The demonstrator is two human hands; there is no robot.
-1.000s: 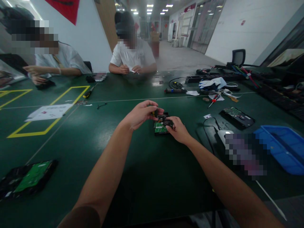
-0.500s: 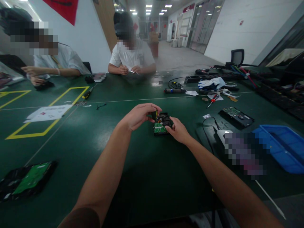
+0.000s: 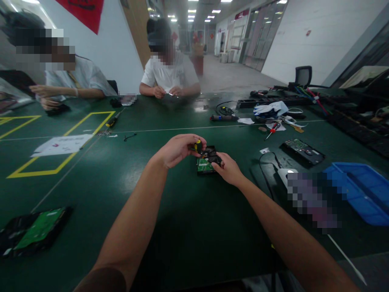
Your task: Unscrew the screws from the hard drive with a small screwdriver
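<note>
Head view: green table (image 3: 188, 227) in a long corridor, left fingers (image 3: 194, 142) gripping a screwdriver (image 3: 198, 144), right fingers (image 3: 219, 159) on a hard drive (image 3: 205, 164).

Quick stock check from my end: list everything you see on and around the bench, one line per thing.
hard drive: 1, green board up, table centre, under both hands
screwdriver: 1, yellow-black handle, in the left hand
second drive: 1, green board, near left edge
third drive: 1, dark, right side
tray: 1, blue, far right
paper sheet: 1, white, inside yellow tape box
spare screwdriver: 1, yellow-black, far left
table: 1, dark green
co-workers: 2, white shirts, seated far side
left hand: 1, grips the screwdriver
right hand: 1, touching the hard drive's right edge
</note>
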